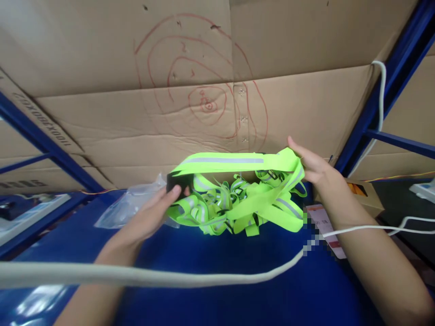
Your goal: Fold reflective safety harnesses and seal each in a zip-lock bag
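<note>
Two hands (pixel 159 203) (pixel 313 167), green straps (pixel 253 200) held

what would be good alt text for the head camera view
A person's left hand and right hand hold a neon-green reflective strap spread between them, the left on a black part, with a tangle of similar straps below. Beneath is a blue surface; behind, a cardboard wall with red hand-drawn rings, and a white cable crosses the foreground.

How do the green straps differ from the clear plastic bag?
The green straps are bright and opaque; the plastic bag is colourless and see-through. The straps span from the left hand to the right hand; the bag lies on the blue surface. Both look limp.
</note>
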`<act>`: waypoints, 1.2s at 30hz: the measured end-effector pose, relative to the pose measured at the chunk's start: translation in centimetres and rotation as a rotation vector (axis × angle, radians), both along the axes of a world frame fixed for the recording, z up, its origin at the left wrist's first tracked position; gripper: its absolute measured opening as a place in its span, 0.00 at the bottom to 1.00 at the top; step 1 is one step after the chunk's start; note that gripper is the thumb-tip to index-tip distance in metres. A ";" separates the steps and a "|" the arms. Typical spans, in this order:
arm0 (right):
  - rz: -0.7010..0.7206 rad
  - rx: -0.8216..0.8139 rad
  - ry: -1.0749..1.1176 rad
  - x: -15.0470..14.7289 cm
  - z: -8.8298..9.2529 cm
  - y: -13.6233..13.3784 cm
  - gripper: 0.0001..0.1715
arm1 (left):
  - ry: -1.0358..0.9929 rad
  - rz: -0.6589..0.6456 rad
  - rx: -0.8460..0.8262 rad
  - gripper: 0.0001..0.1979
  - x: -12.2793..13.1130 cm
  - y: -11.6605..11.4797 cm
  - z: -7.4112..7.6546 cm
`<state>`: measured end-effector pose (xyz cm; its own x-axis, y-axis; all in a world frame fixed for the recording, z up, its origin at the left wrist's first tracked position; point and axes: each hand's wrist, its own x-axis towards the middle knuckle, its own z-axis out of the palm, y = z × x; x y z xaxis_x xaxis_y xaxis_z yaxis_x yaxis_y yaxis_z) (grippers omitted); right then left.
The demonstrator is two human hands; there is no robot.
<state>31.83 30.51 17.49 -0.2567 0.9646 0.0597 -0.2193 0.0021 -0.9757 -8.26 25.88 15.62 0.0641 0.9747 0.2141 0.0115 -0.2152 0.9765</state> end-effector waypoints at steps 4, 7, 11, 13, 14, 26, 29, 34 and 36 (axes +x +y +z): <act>0.094 0.072 -0.131 1.0 -0.7 0.1 0.20 | -0.169 0.052 0.020 0.25 1.0 0.0 -1.0; 0.146 0.064 -0.210 0.6 -1.0 -0.1 0.22 | -0.290 0.119 0.078 0.27 1.0 0.7 -1.3; 0.191 0.098 -0.178 -1.0 -0.7 -1.1 0.25 | -0.391 0.142 0.078 0.27 0.6 1.6 -1.9; 0.228 0.123 -0.144 -1.4 -0.6 -1.5 0.28 | -0.414 0.130 0.070 0.29 0.5 2.0 -1.9; 0.269 0.121 -0.148 -1.4 -0.6 -1.6 0.29 | -0.424 0.116 0.074 0.29 0.5 2.0 -1.8; 0.106 0.250 -0.470 -1.2 -1.1 0.1 0.21 | -0.436 0.131 0.334 0.17 0.2 1.0 0.8; -0.350 0.312 -0.133 -1.7 -1.0 1.1 0.19 | -0.467 0.037 0.269 0.12 0.4 1.0 1.0; -0.375 0.240 0.012 -1.1 -0.5 1.5 0.11 | -0.250 -0.087 0.055 0.10 1.1 2.2 4.3; -0.200 0.158 -0.060 -0.3 -0.4 1.2 0.23 | -0.156 -0.118 0.109 0.15 1.9 2.8 6.6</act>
<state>31.50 31.67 17.09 -0.0692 0.9765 0.2043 -0.1404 0.1933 -0.9710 -6.40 28.70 22.23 0.1343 0.9329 0.3342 -0.1696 -0.3106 0.9353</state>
